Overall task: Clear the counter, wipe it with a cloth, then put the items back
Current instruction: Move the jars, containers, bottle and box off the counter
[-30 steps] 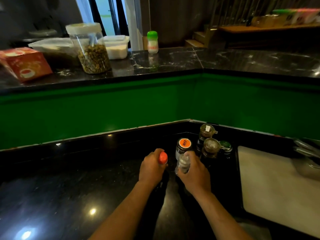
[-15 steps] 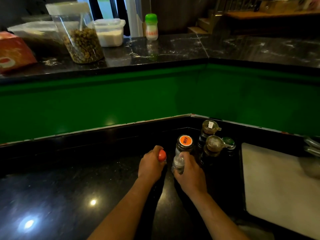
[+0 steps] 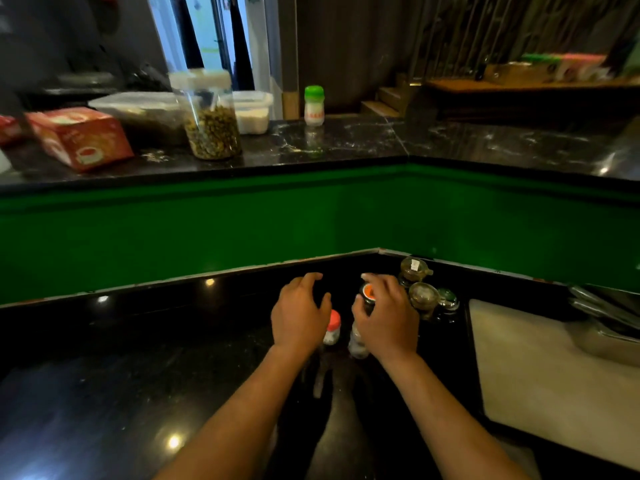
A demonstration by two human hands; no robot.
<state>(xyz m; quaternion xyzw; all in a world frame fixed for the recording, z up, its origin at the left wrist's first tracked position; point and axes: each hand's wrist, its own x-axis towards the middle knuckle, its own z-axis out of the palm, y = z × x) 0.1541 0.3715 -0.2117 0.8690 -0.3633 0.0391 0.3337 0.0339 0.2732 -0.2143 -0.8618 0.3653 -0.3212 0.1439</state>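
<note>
As both hands let go, two small bottles stand low centre.
Left hand [image 3: 299, 315] released beside the orange-capped glass shaker [image 3: 332, 330]; right hand [image 3: 386, 318] loose over the clear glass bottle [image 3: 356, 342], suggesting items being returned.

Orange-capped shaker [image 3: 333, 330] and clear shaker [image 3: 356, 342] stand upright on black counter [image 3: 138, 358].

Over the black worktop [image 3: 138, 375], the left hand [image 3: 299, 315] hovers with loose fingers beside a red-capped shaker [image 3: 332, 329]; the right hand [image 3: 386, 318] reaches over an orange-lidded jar [image 3: 367, 295] (contact unclear).
</note>
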